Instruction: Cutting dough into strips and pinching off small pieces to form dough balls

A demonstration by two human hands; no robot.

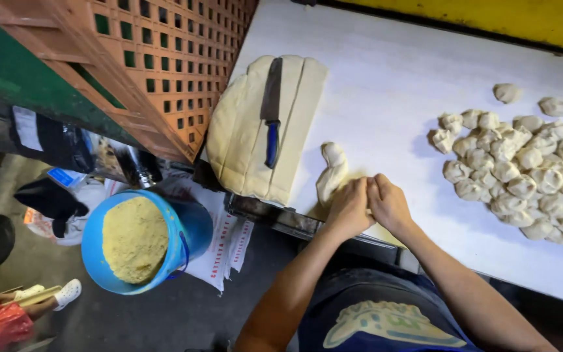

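Left hand (348,207) and right hand (389,203) are closed together around a dough rope (332,173) on the desk (386,85); judged soft, stretchy, best gripped near its thick end.

dough strip's (331,171) near end hidden under hands, dough pile (522,176) cut by right edge

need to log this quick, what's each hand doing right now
Left hand: closed on the dough strip.
Right hand: closed on the same dough strip, pressed against the left.
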